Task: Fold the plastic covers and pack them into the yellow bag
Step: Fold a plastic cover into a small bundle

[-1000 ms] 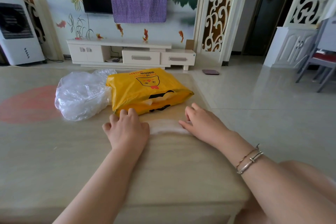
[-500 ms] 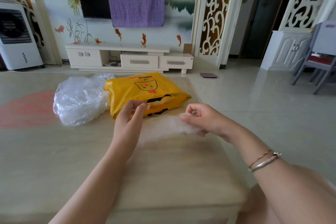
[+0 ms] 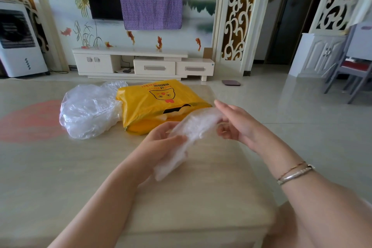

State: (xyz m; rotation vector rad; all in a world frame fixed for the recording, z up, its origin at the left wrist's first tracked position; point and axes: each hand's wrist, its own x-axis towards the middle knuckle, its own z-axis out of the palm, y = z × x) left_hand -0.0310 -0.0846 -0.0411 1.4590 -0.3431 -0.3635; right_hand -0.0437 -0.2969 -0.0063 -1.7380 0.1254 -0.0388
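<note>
Your left hand (image 3: pixel 161 141) pinches the folded cover (image 3: pixel 189 137) above the table (image 3: pixel 60 177), right hand (image 3: pixel 235 125) steadying its far end with fingers straight, its long axis aimed up-right toward the bag (image 3: pixel 157 104) mouth just beyond, nearest your right.

Folded cover (image 3: pixel 193 127): thin clear plastic, crinkled. Yellow bag (image 3: pixel 157 104) behind it: glossy plastic film. Table (image 3: pixel 60 167) beneath: smooth matt wood-grain. Floor (image 3: pixel 302 119) right of table: glossy.
</note>
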